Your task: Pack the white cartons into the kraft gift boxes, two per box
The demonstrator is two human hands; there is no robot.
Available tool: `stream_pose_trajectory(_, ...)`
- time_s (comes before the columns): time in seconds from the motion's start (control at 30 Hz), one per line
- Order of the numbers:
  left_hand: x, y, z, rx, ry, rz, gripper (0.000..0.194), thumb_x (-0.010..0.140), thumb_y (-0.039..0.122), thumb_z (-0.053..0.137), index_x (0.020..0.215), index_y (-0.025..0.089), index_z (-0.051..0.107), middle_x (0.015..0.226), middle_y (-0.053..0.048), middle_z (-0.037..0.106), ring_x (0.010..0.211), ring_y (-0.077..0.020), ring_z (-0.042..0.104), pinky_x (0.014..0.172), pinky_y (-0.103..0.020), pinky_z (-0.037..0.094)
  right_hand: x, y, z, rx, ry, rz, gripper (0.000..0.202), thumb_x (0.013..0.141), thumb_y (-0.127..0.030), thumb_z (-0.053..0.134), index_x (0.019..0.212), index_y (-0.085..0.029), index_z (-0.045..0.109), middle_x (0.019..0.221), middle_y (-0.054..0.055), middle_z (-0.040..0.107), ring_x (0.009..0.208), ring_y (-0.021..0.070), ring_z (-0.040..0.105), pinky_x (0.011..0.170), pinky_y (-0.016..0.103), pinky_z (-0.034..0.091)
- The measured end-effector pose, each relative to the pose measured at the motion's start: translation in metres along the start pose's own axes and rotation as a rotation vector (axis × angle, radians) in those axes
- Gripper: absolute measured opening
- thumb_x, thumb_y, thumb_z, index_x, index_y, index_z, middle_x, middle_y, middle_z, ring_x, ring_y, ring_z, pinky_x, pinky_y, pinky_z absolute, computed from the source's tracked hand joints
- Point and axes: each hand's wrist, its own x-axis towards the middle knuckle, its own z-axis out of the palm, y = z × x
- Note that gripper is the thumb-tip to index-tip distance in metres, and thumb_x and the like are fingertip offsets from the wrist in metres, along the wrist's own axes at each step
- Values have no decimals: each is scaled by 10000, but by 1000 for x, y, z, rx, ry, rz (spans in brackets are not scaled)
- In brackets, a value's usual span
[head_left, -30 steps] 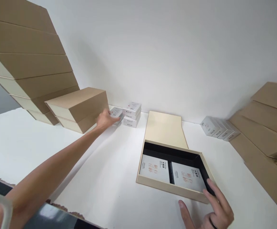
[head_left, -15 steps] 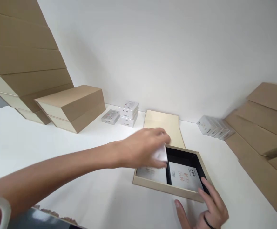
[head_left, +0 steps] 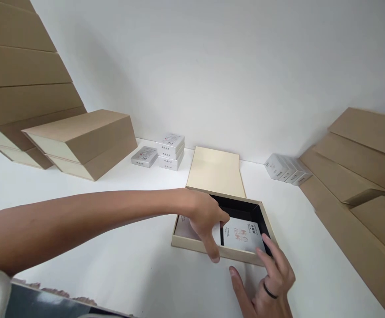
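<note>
An open cream gift box [head_left: 195, 244] with a black lining lies on the table, its lid folded back toward the wall. A flat silver-white box [head_left: 242, 234] with orange and black print fills its right part. My left hand [head_left: 204, 216] reaches over the left part, thumb hanging over the front wall and apart from the fingers, some of which are hidden. Beneath it a second silver-white box [head_left: 186, 229] shows in part. My right hand [head_left: 272, 274] has its fingers spread at the front right corner, fingertips on the rim, thumb in front of the box.
Behind on the left are a small stack of silver boxes [head_left: 171, 152] and a single one [head_left: 144, 157]. More silver boxes [head_left: 287, 169] lean in a row at the back right. Brown cartons [head_left: 80, 137] are piled at left, and others [head_left: 361, 176] at right.
My left hand has lowered into the gift box; the small white box it held is no longer visible between its fingers. The whole view has shifted slightly. My right hand stays at the corner.
</note>
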Motion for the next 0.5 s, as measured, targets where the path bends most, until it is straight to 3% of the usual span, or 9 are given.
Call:
stream_pose_trajectory(0.23, 6, -10, 13, -58, 69, 11, 846, 664, 742, 715, 1352, 260, 615, 1173, -139, 695, 958, -346, 672, 694, -372, 525, 2, 7, 3, 5, 29, -49, 552, 856, -341, 765, 1275, -109, 491, 1375, 305, 543, 1197, 395, 611, 861, 505, 520)
stream_pose_trajectory(0.3, -3, -9, 19, -115, 157, 53, 849, 671, 704, 756, 1376, 259, 595, 1215, -135, 677, 1032, -350, 658, 781, -402, 539, 1, 13, 5, 23, 48, -67, 545, 842, -357, 785, 1240, -103, 512, 1353, 313, 557, 1134, 378, 647, 800, 470, 550)
stream_pose_trajectory(0.4, -25, -13, 29, -313, 479, 171, 783, 703, 616, 816, 1372, 291, 571, 1283, -82, 665, 1162, -308, 620, 938, -404, 518, -4, 24, 10, 13, 72, -109, 503, 805, -382, 820, 1149, -113, 570, 1239, 277, 634, 1054, 369, 682, 716, 436, 570)
stream_pose_trajectory(0.47, -38, -28, 36, -452, 762, 151, 514, 795, 574, 767, 1189, 269, 641, 1183, -41, 707, 1091, -242, 645, 930, -357, 520, -9, 31, 13, -16, 79, -153, 478, 777, -414, 837, 1091, -131, 614, 1097, 215, 685, 1024, 373, 694, 671, 421, 570)
stream_pose_trajectory(0.5, -43, -41, 40, -486, 909, 76, 370, 856, 544, 713, 1071, 249, 652, 1103, -32, 721, 1025, -216, 655, 900, -341, 524, -10, 34, 15, -29, 82, -178, 475, 759, -432, 847, 1068, -141, 633, 1030, 186, 694, 1007, 373, 698, 645, 411, 567)
